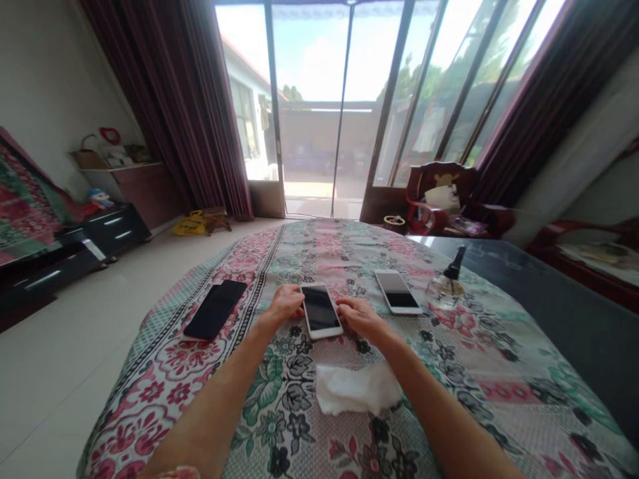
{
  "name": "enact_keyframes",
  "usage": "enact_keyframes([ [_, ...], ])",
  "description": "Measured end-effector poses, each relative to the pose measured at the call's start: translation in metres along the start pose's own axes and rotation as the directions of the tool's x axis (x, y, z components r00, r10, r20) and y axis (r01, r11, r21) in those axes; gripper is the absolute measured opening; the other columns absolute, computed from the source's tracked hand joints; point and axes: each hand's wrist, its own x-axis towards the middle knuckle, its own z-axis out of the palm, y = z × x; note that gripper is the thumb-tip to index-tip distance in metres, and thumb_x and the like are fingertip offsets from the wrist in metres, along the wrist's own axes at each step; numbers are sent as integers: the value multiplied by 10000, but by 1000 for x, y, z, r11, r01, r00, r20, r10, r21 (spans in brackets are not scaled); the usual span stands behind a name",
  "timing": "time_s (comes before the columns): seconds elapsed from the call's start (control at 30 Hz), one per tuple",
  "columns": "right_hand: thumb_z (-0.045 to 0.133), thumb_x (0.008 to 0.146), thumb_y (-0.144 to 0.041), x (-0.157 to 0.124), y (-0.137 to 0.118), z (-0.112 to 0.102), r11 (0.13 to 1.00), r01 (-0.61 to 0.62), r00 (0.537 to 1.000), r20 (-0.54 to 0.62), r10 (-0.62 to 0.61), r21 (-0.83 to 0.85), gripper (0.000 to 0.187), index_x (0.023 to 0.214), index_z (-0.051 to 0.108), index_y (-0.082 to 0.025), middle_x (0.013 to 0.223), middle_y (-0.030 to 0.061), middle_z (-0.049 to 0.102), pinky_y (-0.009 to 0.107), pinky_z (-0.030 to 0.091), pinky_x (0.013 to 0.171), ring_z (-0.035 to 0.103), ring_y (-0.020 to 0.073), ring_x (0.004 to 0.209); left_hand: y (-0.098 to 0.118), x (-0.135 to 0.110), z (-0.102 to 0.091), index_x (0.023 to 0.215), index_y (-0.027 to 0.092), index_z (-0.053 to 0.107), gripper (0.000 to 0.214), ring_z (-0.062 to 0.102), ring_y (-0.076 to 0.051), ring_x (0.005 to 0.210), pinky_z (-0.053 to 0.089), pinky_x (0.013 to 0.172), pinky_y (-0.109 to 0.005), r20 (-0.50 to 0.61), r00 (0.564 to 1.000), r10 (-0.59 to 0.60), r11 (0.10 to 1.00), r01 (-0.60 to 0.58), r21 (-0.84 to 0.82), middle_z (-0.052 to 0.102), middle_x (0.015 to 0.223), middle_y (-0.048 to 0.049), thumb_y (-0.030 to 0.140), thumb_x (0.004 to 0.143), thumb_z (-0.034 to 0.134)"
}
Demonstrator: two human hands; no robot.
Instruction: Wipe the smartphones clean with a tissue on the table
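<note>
A white smartphone (321,313) with a dark screen lies face up on the flowered tablecloth, between my two hands. My left hand (286,304) grips its left edge with curled fingers. At the right edge is my right hand (360,315), its fingers bent together and touching or very close to the phone. A black smartphone (215,311) lies to the left, and a second white smartphone (398,293) to the right. Nearer to me, a crumpled white tissue (357,389) rests between my forearms.
A clear bottle with a black top (449,283) stands right of the second white phone. The oval table's cloth (504,339) hangs over its edge. A dark low table (539,286) adjoins on the right, with wooden chairs (449,199) behind. Glass doors (319,146) face me.
</note>
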Motion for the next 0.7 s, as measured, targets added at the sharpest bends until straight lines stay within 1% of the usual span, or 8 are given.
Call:
enact_keyframes([
  [0.1,435,704,-264,-2,-2,-1,978,-104,994,38,98,179,301,850,673,-151,562,-24,557,181,292,404,441,93,452,-1,-3,4,907,138,657,281,550,-97,469,376,453,-166,42,998,45,996,-42,-78,596,571,13,281,671,608],
  [0.17,438,673,-253,-5,-6,-2,959,-126,992,30,123,254,303,830,676,-151,516,-38,511,179,278,406,403,87,440,-2,-4,8,905,135,679,328,518,-78,458,367,455,-167,78,994,74,970,-54,-236,606,596,12,307,627,664],
  [0.23,441,648,-248,-8,-12,-4,944,-130,991,-4,137,304,299,803,679,-152,512,-37,505,181,288,418,409,90,460,-2,-4,15,880,135,685,316,502,-72,452,375,460,-172,64,995,82,949,-58,-310,603,590,15,295,608,681],
  [0.37,459,637,-267,-15,-23,-17,919,-116,978,-117,171,376,317,819,688,-142,559,-24,543,192,329,453,449,98,499,10,-3,36,827,124,672,244,470,-68,428,375,445,-174,25,997,71,937,-59,-344,564,537,27,226,608,636],
  [0.47,487,650,-294,-22,-23,-39,928,-56,963,-224,147,369,346,877,693,-135,636,0,609,211,382,493,512,119,547,29,0,57,798,124,665,205,458,-65,419,362,433,-171,52,993,109,933,-84,-350,546,530,28,215,621,615],
  [0.57,520,680,-348,-30,-11,-70,966,-6,923,-370,105,258,375,935,698,-140,773,36,682,246,451,572,594,166,665,54,8,84,767,131,660,163,439,-55,414,367,445,-167,81,983,163,927,-124,-354,514,513,42,186,633,586],
  [0.63,520,708,-388,-35,0,-91,983,4,902,-426,75,182,398,971,696,-148,863,55,705,269,477,632,627,195,757,70,14,106,738,135,650,129,401,-48,390,357,443,-165,100,978,185,925,-139,-352,449,465,65,163,638,573],
  [0.7,513,716,-408,-40,11,-110,990,-25,869,-486,91,142,422,983,692,-135,882,72,712,296,491,677,640,216,793,83,22,128,684,135,628,80,366,-44,373,348,439,-168,110,975,193,927,-144,-346,403,434,76,142,640,561],
])
